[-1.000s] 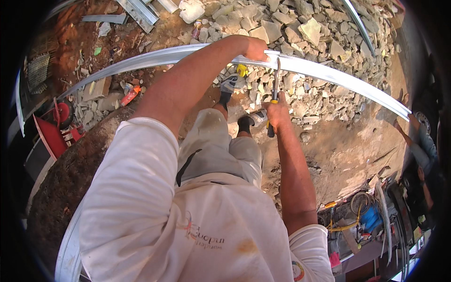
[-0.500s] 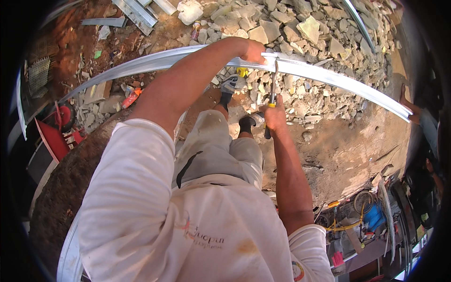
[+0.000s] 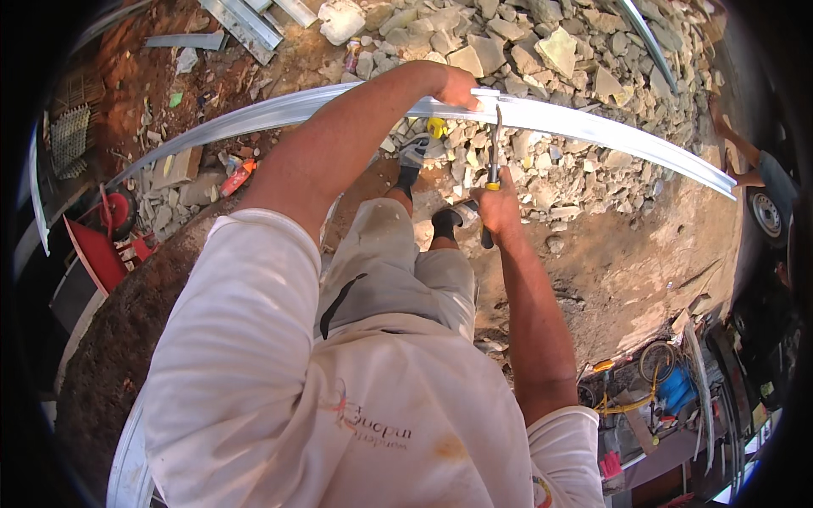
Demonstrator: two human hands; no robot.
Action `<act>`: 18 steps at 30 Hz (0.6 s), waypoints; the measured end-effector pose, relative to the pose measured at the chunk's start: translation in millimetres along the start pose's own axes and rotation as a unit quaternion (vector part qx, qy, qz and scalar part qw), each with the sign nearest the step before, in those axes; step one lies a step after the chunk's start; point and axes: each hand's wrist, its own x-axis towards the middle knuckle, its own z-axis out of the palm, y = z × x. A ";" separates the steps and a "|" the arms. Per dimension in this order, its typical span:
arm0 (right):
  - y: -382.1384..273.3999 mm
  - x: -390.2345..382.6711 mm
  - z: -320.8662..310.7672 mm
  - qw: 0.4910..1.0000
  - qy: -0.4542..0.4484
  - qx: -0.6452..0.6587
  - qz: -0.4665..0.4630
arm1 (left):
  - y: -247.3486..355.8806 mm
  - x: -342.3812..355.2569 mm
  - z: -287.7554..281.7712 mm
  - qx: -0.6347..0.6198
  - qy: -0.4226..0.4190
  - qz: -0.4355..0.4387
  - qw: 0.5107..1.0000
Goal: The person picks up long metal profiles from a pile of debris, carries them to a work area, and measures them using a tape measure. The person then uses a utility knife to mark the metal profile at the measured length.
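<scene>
A long, shiny metal channel (image 3: 584,123) runs across in front of me, bowed by the wide lens. My left hand (image 3: 460,89) is closed on it near the middle, beside a spot where two lengths appear to overlap. My right hand (image 3: 500,207) grips the black and yellow handle of a hammer (image 3: 494,157). The hammer's head end is at the channel, just right of my left hand; whether it touches cannot be told. At the channel's right end, another person's hand (image 3: 747,179) supports it.
Broken rubble (image 3: 559,51) is heaped beyond and beneath the channel. More metal lengths (image 3: 246,30) lie at the far left. A red wheelbarrow (image 3: 93,254) stands at left. A yellow-framed bicycle (image 3: 631,406) is at lower right, and a vehicle wheel (image 3: 766,213) at right.
The channel's right end has risen slightly in view, along with the other person's hand. My right hand and the hammer have shifted only a little.
</scene>
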 end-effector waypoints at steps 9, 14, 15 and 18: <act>3.8 -5.0 10.9 0.996 0.036 0.075 0.029 | -10.5 6.5 1.8 -0.033 -0.024 0.015 0.999; 20.2 -5.3 -3.7 0.996 -0.023 0.084 0.020 | -7.5 -0.9 3.3 -0.045 0.010 0.007 0.999; 13.5 -12.3 -8.4 0.996 -0.031 0.070 0.046 | -1.9 -8.5 -2.4 -0.080 0.003 -0.017 0.997; 50.6 -19.3 -4.4 0.996 -0.024 0.073 -0.042 | -9.2 -6.5 -6.0 -0.106 -0.018 0.005 0.994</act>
